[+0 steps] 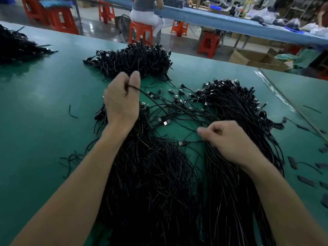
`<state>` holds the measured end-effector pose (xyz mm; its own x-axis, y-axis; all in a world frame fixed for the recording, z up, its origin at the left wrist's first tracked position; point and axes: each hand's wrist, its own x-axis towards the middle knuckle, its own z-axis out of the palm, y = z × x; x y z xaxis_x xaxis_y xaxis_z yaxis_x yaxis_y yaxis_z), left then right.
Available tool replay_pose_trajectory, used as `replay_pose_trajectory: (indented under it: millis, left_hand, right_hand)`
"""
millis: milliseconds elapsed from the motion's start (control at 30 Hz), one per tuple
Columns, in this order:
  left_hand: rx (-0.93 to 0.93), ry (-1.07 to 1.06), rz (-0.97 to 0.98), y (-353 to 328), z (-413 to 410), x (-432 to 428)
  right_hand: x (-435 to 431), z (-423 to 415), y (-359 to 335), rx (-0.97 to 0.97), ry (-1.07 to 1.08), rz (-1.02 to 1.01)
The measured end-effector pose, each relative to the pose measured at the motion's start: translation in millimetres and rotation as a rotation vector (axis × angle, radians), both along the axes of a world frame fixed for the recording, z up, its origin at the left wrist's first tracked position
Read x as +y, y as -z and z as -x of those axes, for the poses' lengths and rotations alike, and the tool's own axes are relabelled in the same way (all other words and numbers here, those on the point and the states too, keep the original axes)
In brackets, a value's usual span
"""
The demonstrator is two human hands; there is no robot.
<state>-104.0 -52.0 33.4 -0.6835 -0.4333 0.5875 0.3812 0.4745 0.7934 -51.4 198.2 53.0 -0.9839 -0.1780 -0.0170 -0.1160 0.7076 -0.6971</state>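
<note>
Cables in black heaps cover the green desk (44, 96). The left hand (122, 102) is raised above the near left heap (150, 183) and pinches one cable (150, 98) between thumb and curled fingers; that cable runs right and down into the loose plugs (175, 98) scattered at the middle. The right hand (229, 141) rests on the right heap (230, 174) with fingers curled. A second cable (188, 142) with a silver plug leads from its blurred fingertips, and I cannot tell whether the hand grips it. Another pile (134, 59) lies farther off. Beyond the desk a person (143, 15) sits on a red stool (141, 31).
</note>
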Motion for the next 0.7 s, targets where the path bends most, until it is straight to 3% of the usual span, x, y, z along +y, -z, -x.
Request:
replay_pose_trajectory:
  millis: [67, 167, 233, 333, 433, 600, 700]
  left_hand:
    - [-0.058, 0.067, 0.311, -10.0, -6.4, -3.1]
    - [-0.359, 0.213, 0.671, -10.6, -19.6, 4.7]
    - [-0.504, 0.311, 0.723, -7.7, -28.2, 11.2]
    - [-0.602, 0.502, 0.555, -4.7, -45.7, 15.1]
    - [-0.581, 0.532, 0.47, 1.2, -54.9, 18.5]
    - [-0.516, 0.478, 0.301, 7.0, -52.6, 13.3]
    - [-0.606, 0.663, 0.087, 8.3, -58.1, 2.9]
  right_hand:
    - [-4.8, 0.3, 5.2, -0.062, -0.062, -0.228]
    - [-23.0, -3.7, 6.5, -0.108, -0.155, -0.112]
    - [-34.8, -7.2, 3.9, -0.097, -0.176, -0.005]
    - [-44.2, -13.0, 2.2, -0.099, -0.197, -0.031]
    - [-48.6, -18.4, 4.3, -0.063, -0.265, -0.08]
    - [-46.7, -17.3, 4.1, -0.092, -0.244, 0.219]
    - [-46.5, -16.3, -1.0, -0.172, -0.125, 0.554]
